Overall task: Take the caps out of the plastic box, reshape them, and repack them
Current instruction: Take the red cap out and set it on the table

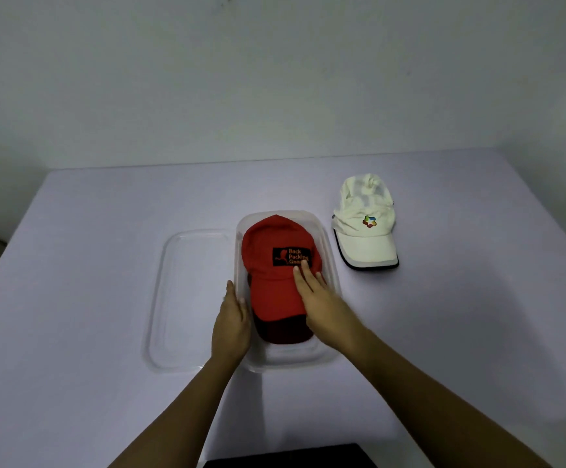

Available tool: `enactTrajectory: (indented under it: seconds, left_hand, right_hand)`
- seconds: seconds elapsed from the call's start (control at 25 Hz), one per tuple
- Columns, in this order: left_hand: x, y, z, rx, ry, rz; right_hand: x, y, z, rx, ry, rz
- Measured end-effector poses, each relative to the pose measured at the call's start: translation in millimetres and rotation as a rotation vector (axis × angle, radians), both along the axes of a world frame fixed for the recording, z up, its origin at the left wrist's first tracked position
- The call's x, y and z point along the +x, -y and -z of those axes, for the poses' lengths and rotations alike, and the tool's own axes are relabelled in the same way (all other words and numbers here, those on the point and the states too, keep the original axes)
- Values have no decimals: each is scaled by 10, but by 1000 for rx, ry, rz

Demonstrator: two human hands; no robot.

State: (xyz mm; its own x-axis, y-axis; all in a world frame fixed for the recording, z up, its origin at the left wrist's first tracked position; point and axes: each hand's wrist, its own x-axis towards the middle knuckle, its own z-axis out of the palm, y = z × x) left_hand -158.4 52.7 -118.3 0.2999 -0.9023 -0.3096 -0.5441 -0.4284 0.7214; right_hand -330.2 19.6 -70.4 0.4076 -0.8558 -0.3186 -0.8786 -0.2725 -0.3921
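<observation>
red cap (276,251) sits in plastic box (288,361) on the surface (99,265), hiding most of a darker cap (285,331) beneath; right hand (318,298) flat on its brim, fingers straight, together; left hand (231,319) flat against box's 9 o'clock wall, fingers straight; white cap (364,224) at 2 o'clock.

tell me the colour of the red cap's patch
Black patch with orange lettering, in the head view.

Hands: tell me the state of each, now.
Left hand: open, straight fingers against the plastic box's left wall.
Right hand: open, resting flat on the red cap.
</observation>
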Motion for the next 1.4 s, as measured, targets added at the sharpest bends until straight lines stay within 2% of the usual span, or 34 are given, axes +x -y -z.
enactTrajectory:
  seconds: [0.08, 0.12, 0.16, 0.28, 0.32, 0.36, 0.44, 0.48, 0.56, 0.64, 0.72, 0.76, 0.88, 1.04, 1.2, 1.4]
  left_hand:
    - [-8, 28, -119, -75, 54, -36]
    - [-34, 50, -240, -114, 22, -73]
    - [-83, 85, -408, -118, -86, -130]
    - [-300, 243, -992, -12, -784, -272]
    - [-373, 296, -1121, -16, -923, -253]
    - [-459, 345, -1205, -57, -975, -201]
    - [-650, 425, -1270, -170, -933, -125]
    - [-761, 450, -1280, -203, -901, -101]
    - [-1007, 489, -1287, -247, -836, -48]
    - [-1292, 513, -1299, -255, -774, 5]
    - [-1646, 524, -1226, -233, -742, 55]
    - [-1850, 523, -1155, -205, -731, 79]
    - [-2522, 457, -907, -138, -661, 144]
    - [-3319, 421, -461, -105, -577, 179]
    - [-3749, 405, -66, 10, -481, 204]
    - [-3886, 414, 305, 130, -300, 223]
  right_hand:
    - [-60, -129, -54, -111, 58, 50]
    - [-87, -184, -73, -174, 99, 79]
    - [-111, -235, -91, -266, 149, 106]
    - [-206, -393, -96, -535, 224, 134]
    - [-239, -437, -106, -576, 218, 141]
    - [-276, -477, -137, -626, 226, 170]
    - [-375, -538, -217, -713, 304, 285]
    - [-466, -583, -277, -685, 363, 352]
    - [-686, -684, -425, -448, 564, 441]
    - [-997, -793, -513, -161, 861, 583]
    - [-1403, -819, -530, -8, 1182, 827]
    - [-1625, -811, -500, 47, 1267, 951]
    - [-2237, -745, -324, 153, 1218, 1063]
    - [-2995, -524, -68, 105, 1094, 1143]
    - [-3496, -262, 223, 162, 944, 1092]
    - [-3676, -134, 619, 279, 847, 998]
